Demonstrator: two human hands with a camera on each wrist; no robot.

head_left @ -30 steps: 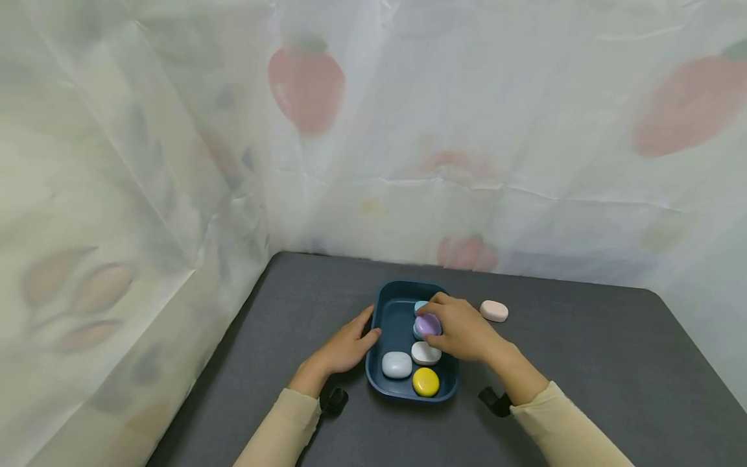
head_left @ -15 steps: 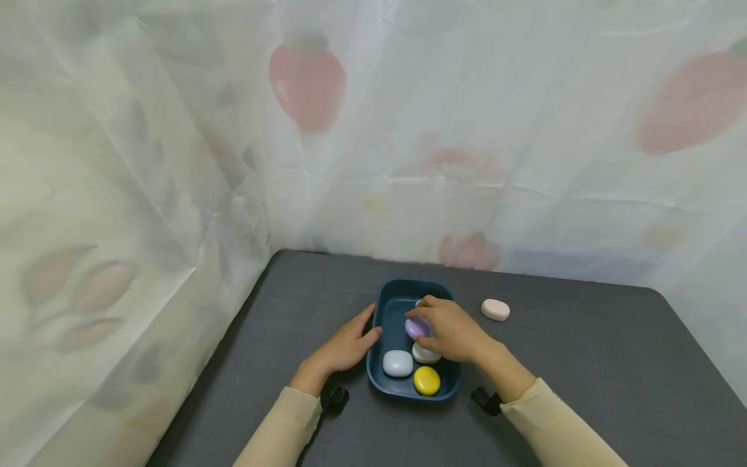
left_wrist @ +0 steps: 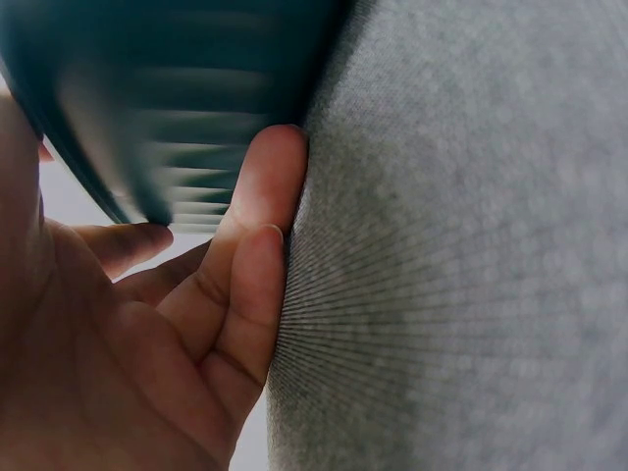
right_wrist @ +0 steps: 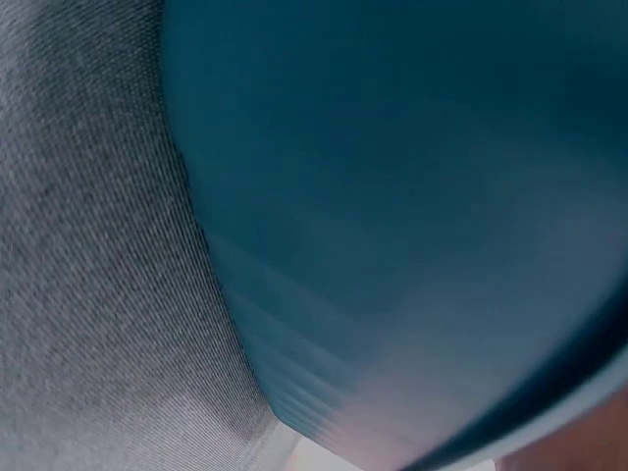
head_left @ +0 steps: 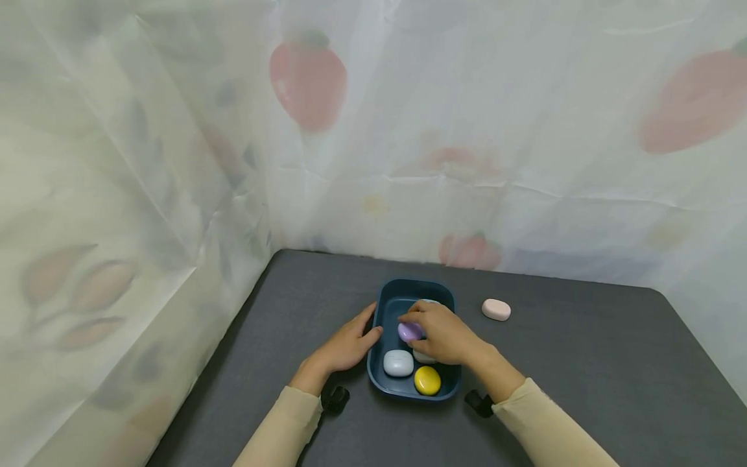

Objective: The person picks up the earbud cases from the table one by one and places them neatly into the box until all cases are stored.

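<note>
A dark blue rectangular tray (head_left: 390,298) holds several smooth, rounded pieces shaped like soap bars. My right hand (head_left: 442,332) reaches in over its right side, pinching a purple soap-shaped piece (head_left: 410,331) between fingers and thumb. Below that hand, a white round piece (head_left: 425,357) is partly covered; another pale piece barely shows behind the fingers. A pale blue-white oblong piece (head_left: 398,363) and a yellow round one (head_left: 427,381) lie at the near end. My left hand (head_left: 345,342) rests along the left wall, thumb at the rim, fingers (left_wrist: 270,182) against the ribbed outside.
A pink oblong piece (head_left: 496,310) lies on the dark grey table (head_left: 572,363), right of the tray. Patterned white sheeting (head_left: 397,143) hangs behind the table and along its left side. A black wrist device (head_left: 480,403) sits under the right wrist.
My right hand has moved left inside the tray with the purple piece, from the right side toward the middle. The left hand has stayed at the tray's wall.
</note>
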